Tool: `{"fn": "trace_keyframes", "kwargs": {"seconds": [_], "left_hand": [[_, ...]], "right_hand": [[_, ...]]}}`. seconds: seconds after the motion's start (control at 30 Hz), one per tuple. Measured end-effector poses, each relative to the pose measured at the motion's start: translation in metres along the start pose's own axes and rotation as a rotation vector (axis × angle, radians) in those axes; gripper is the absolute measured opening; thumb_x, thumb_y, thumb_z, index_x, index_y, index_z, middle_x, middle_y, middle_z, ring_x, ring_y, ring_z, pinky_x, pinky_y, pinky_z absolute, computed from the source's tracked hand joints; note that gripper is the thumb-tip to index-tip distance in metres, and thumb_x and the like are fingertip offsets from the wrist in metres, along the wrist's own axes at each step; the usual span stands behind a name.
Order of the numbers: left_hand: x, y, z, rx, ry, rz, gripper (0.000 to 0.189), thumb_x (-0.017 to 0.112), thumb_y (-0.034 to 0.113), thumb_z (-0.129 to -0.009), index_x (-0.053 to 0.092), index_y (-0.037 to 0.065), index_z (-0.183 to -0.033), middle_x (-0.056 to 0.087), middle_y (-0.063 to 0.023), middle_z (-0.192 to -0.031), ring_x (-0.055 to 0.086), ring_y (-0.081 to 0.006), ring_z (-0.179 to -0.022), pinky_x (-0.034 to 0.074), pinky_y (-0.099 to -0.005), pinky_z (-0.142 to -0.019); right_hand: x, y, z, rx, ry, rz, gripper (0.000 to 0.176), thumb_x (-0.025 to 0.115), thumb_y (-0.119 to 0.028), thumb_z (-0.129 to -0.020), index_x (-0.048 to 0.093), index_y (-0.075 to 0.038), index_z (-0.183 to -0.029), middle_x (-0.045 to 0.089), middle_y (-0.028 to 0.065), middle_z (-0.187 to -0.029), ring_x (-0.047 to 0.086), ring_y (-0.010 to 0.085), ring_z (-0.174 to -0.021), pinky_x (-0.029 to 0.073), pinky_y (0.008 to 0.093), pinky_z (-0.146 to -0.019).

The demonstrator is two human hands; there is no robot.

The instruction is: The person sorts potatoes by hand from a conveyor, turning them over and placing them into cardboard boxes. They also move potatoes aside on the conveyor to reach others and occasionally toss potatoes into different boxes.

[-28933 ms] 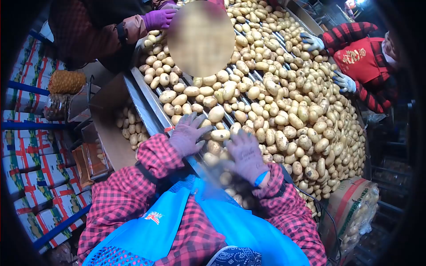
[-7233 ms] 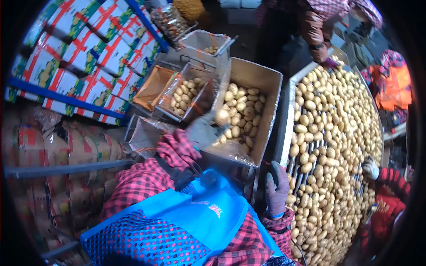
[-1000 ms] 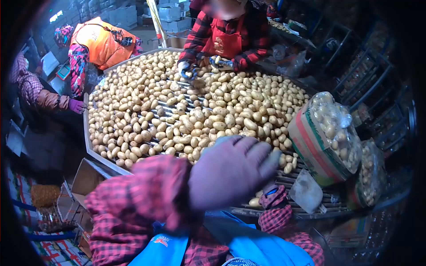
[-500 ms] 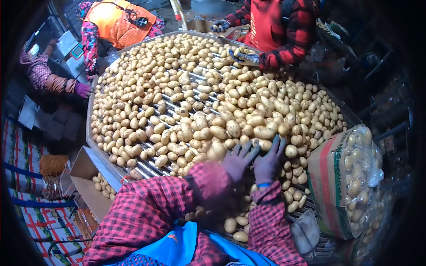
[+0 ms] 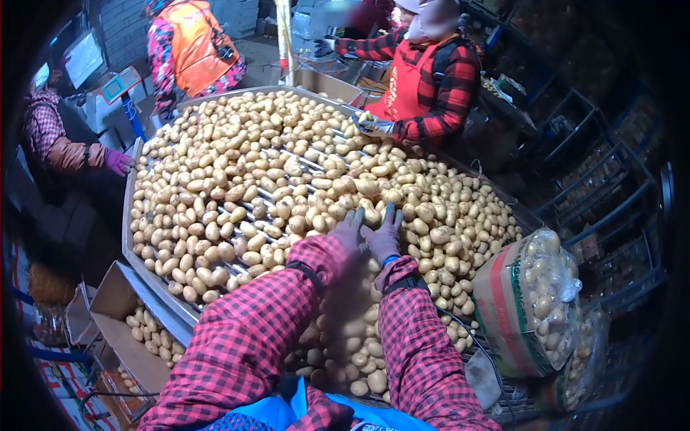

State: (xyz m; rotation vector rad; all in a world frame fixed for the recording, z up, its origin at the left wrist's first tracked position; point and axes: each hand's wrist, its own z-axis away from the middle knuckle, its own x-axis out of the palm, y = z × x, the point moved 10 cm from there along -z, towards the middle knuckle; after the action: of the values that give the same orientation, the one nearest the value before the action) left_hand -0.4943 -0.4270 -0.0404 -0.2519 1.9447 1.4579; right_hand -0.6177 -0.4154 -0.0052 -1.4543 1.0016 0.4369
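Observation:
Potatoes [image 5: 215,188] lie heaped across a wide sorting table [image 5: 131,237] with metal rollers. My left hand [image 5: 348,231], in a purple glove, rests against potatoes near the heap's middle, fingers stretched out. Beside it, my right hand [image 5: 384,237], gloved alike, has its fingers spread against the same pile. Neither hand grips anything that I can see. More potatoes lie below my forearms, on the near part of the table. To the right stands a printed cardboard box [image 5: 503,309] with a clear bag of potatoes [image 5: 550,287] in it.
Across the table stands a person in a red apron [image 5: 410,82]; another wears an orange vest [image 5: 194,47]. At the left edge is a co-worker's purple-gloved hand [image 5: 118,161]. An open carton [image 5: 108,302] with potatoes stands at lower left. A scale display [image 5: 113,87] stands behind.
My arms now stretch further forward over the potatoes, and more potatoes show beneath them. My view has tilted up. The person in the red apron now has one arm extended leftward.

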Motion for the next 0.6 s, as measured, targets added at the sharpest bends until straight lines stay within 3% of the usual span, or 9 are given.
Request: {"fn": "trace_keyframes", "kwargs": {"seconds": [0.03,0.1,0.17,0.2,0.3,0.33,0.47,0.57,0.6], "left_hand": [[-0.020,-0.001,0.002,0.044,0.135,0.033,0.092,0.070,0.027,-0.077,0.017,0.018,-0.152,0.029,-0.0298,-0.147,0.037,-0.0486,-0.130,0.033,-0.0484,-0.109],[-0.030,-0.026,-0.001,-0.077,0.031,-0.139,0.082,0.065,0.032,-0.081,0.024,0.016,-0.149,0.031,-0.0259,-0.148,0.034,-0.0466,-0.134,0.034,-0.0494,-0.108],[-0.030,-0.058,0.001,-0.179,-0.225,-0.617,0.074,0.062,0.039,-0.083,0.033,0.014,-0.146,0.031,-0.0208,-0.150,0.030,-0.0430,-0.138,0.035,-0.0513,-0.106],[-0.035,-0.066,0.003,-0.181,-0.270,-0.806,0.065,0.059,0.044,-0.084,0.044,0.016,-0.140,0.029,-0.0159,-0.153,0.023,-0.0391,-0.142,0.035,-0.0531,-0.105],[-0.035,-0.082,0.001,-0.256,-0.489,-0.849,0.065,0.054,0.049,-0.083,0.047,0.019,-0.140,0.017,-0.0126,-0.158,0.012,-0.0395,-0.145,0.034,-0.0540,-0.107],[-0.028,-0.100,-0.011,-0.241,-0.457,-0.796,0.074,0.056,0.053,-0.080,0.042,0.018,-0.144,0.015,-0.0127,-0.158,0.010,-0.0398,-0.146,0.033,-0.0552,-0.107],[-0.078,-0.099,-0.025,-0.316,-0.314,-0.584,0.092,0.071,0.040,-0.074,0.026,0.014,-0.150,0.018,-0.0178,-0.156,0.025,-0.0431,-0.141,0.031,-0.0504,-0.111],[-0.072,-0.116,-0.041,-0.240,-0.270,-0.661,0.096,0.075,0.040,-0.069,0.028,0.010,-0.148,0.022,-0.0193,-0.155,0.027,-0.0437,-0.140,0.031,-0.0475,-0.112],[-0.073,-0.123,-0.044,-0.237,-0.278,-0.606,0.096,0.075,0.039,-0.070,0.028,0.007,-0.148,0.026,-0.0201,-0.153,0.032,-0.0441,-0.137,0.033,-0.0458,-0.111]], "right_hand": [[0.016,-0.006,0.001,-0.003,-0.049,-0.079,0.103,0.080,-0.031,-0.066,0.022,-0.013,-0.150,0.011,0.0258,-0.154,0.026,0.0447,-0.138,0.036,0.0451,-0.109],[0.036,-0.024,0.001,-0.008,-0.112,-0.162,0.104,0.081,-0.033,-0.066,0.022,-0.013,-0.150,0.012,0.0260,-0.154,0.026,0.0441,-0.138,0.035,0.0449,-0.109],[0.047,-0.044,0.010,0.011,-0.262,-0.192,0.102,0.079,-0.035,-0.069,0.021,-0.013,-0.150,0.016,0.0258,-0.153,0.026,0.0432,-0.138,0.032,0.0444,-0.111],[0.059,-0.057,0.012,-0.068,-0.335,-0.104,0.100,0.077,-0.038,-0.071,0.021,-0.013,-0.150,0.019,0.0246,-0.153,0.023,0.0431,-0.139,0.029,0.0453,-0.112],[0.079,-0.063,0.012,-0.027,-0.285,0.087,0.096,0.073,-0.045,-0.074,0.023,-0.014,-0.150,0.021,0.0226,-0.152,0.019,0.0452,-0.140,0.027,0.0501,-0.113],[0.086,-0.064,0.010,-0.020,-0.292,0.091,0.096,0.073,-0.045,-0.074,0.023,-0.014,-0.150,0.021,0.0226,-0.152,0.019,0.0452,-0.140,0.027,0.0501,-0.113],[0.100,-0.074,-0.015,-0.039,-0.344,0.240,0.098,0.073,-0.048,-0.073,0.023,-0.015,-0.150,0.019,0.0238,-0.152,0.019,0.0466,-0.139,0.026,0.0522,-0.112],[0.125,-0.068,-0.039,-0.167,-0.237,0.158,0.105,0.074,-0.054,-0.071,0.019,-0.017,-0.152,0.017,0.0269,-0.153,0.017,0.0466,-0.140,0.023,0.0515,-0.114],[0.127,-0.069,-0.045,-0.096,-0.287,0.187,0.112,0.074,-0.059,-0.069,0.014,-0.016,-0.153,0.016,0.0278,-0.153,0.017,0.0466,-0.140,0.020,0.0508,-0.115]]}}
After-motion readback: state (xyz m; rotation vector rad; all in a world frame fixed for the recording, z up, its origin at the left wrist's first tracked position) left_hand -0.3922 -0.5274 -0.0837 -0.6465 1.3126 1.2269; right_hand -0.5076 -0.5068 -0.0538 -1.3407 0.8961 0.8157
